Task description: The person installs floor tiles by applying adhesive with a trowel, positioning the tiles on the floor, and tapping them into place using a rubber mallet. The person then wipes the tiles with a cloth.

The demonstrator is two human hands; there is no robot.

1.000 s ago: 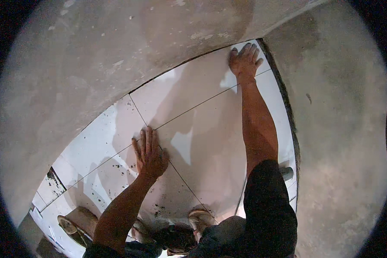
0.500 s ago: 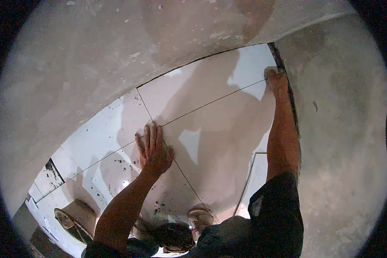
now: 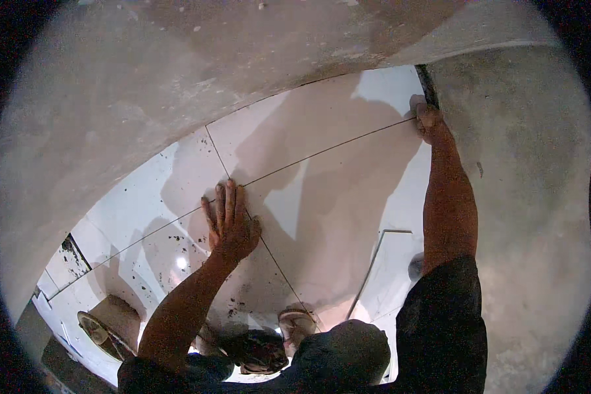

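Observation:
My left hand (image 3: 233, 226) lies flat on the white floor tiles, fingers stretched over the crossing of the thin dark joints. Under and beside it spreads a large tile (image 3: 338, 243), mostly in shadow. At its far right corner, by the wall, my right hand (image 3: 429, 123) is closed with curled fingers, resting near the end of the long joint. Whatever those fingers may hold is hidden. Another white tile (image 3: 391, 85) lies beyond that joint. A dark gap (image 3: 427, 82) runs between the tile's edge and the right wall.
Bare plastered walls rise ahead and at right (image 3: 519, 197). A dirty bucket (image 3: 115, 318) stands at lower left. Dark crumbs (image 3: 180, 241) dot the left tiles. A cut white tile piece (image 3: 387, 276) lies near my right arm. My foot (image 3: 297, 326) shows at the bottom.
The view has shifted slightly. My right elbow has swung outward to the right, while the right hand stays near the wall-side corner. My left hand remains flat at the joint crossing.

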